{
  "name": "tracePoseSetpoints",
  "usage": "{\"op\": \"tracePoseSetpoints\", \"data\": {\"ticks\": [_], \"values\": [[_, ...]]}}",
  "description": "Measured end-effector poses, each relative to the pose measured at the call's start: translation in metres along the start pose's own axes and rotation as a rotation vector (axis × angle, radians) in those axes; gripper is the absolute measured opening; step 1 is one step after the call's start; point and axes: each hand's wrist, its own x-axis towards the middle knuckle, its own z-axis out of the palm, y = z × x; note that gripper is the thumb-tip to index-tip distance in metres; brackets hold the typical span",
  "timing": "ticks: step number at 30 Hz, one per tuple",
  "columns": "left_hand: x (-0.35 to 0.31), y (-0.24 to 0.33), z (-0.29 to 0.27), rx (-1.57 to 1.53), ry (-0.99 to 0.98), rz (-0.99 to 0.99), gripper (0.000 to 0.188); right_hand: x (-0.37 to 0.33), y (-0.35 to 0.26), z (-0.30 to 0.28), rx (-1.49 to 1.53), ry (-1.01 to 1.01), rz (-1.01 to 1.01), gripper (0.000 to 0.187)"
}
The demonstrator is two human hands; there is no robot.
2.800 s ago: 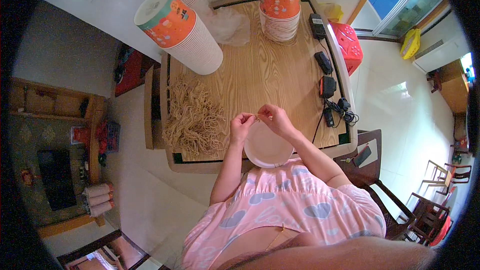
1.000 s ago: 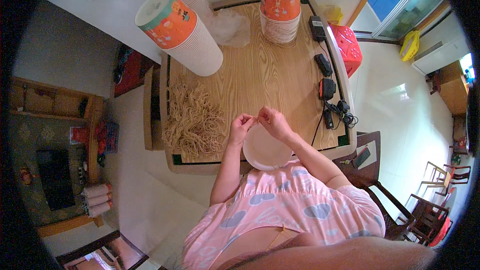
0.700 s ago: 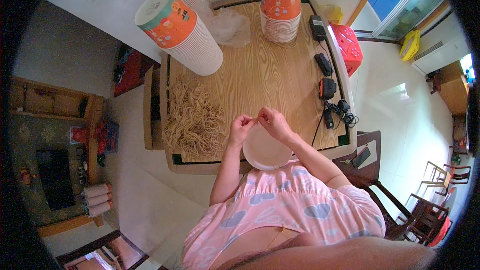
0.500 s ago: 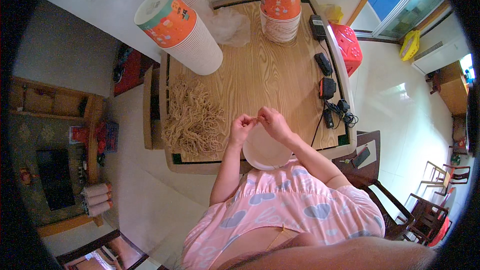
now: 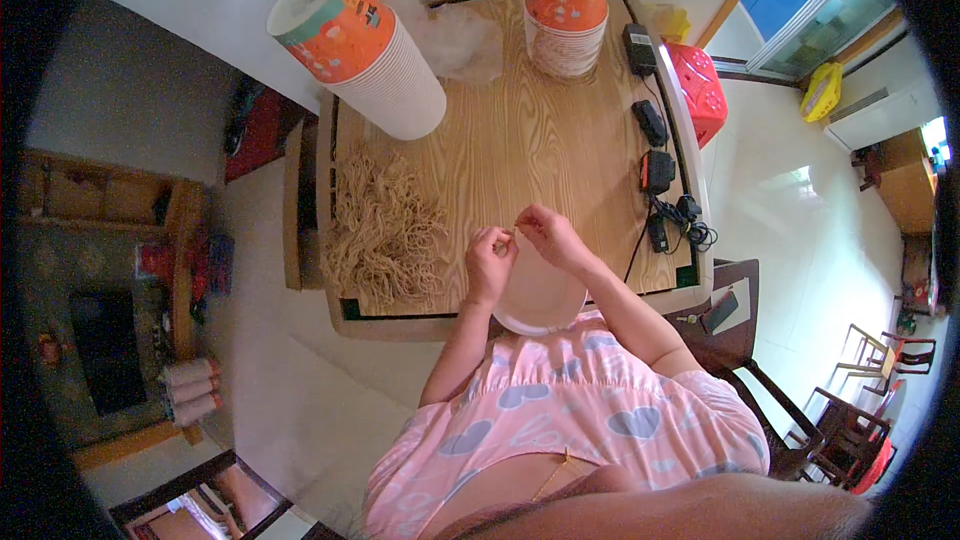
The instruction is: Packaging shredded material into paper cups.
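Note:
My left hand (image 5: 490,262) and my right hand (image 5: 552,238) meet above the near edge of the table, fingertips pinched close together. Between them a short tan bit shows, which looks like a strand of twine; most of it is hidden by the fingers. Below and between my hands is a round white paper tub (image 5: 540,297), held close to my body, its near rim against my pink dress. Left of my left hand lies a loose heap of tan twine strands (image 5: 385,235).
Nested paper tubs stand in a tall leaning stack (image 5: 395,80) and a shorter stack (image 5: 567,15), both topped with orange and green. Clear plastic wrap (image 5: 462,45) lies between them. Black adapters (image 5: 655,172) and cables line the right edge. A red stool (image 5: 697,95) stands beyond.
My left hand has turned slightly and shifted a little right, closer to the right hand. Both hands stay pinched above the tub. The whole view has tilted slightly.

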Motion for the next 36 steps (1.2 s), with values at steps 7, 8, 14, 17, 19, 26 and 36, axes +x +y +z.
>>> {"op": "tracePoseSetpoints", "data": {"ticks": [7, 8, 14, 17, 19, 26, 36], "values": [[-0.001, -0.002, -0.003, -0.077, -0.046, -0.081, 0.012, 0.003, 0.002, 0.0, 0.011, -0.146, -0.024, 0.015], [-0.001, -0.004, -0.004, -0.076, -0.044, -0.082, 0.012, 0.004, -0.002, 0.0, -0.118, -0.123, -0.035, 0.012], [0.0, -0.016, -0.006, -0.311, -0.14, -0.311, 0.012, -0.002, -0.017, 0.003, -0.226, 0.076, -0.272, 0.005], [0.002, -0.02, -0.005, -0.419, -0.147, -0.275, 0.012, -0.001, -0.013, 0.005, -0.264, 0.072, -0.293, 0.005], [0.002, -0.022, -0.005, -0.445, -0.158, -0.268, 0.012, -0.002, -0.016, 0.005, -0.283, 0.08, -0.31, 0.004], [0.002, -0.012, -0.004, -0.235, -0.112, -0.169, 0.012, -0.001, -0.013, 0.009, -0.141, 0.122, -0.171, 0.01], [0.003, -0.006, -0.003, -0.165, -0.049, -0.053, 0.01, 0.007, -0.003, 0.007, -0.171, -0.041, 0.024, 0.022]]}}
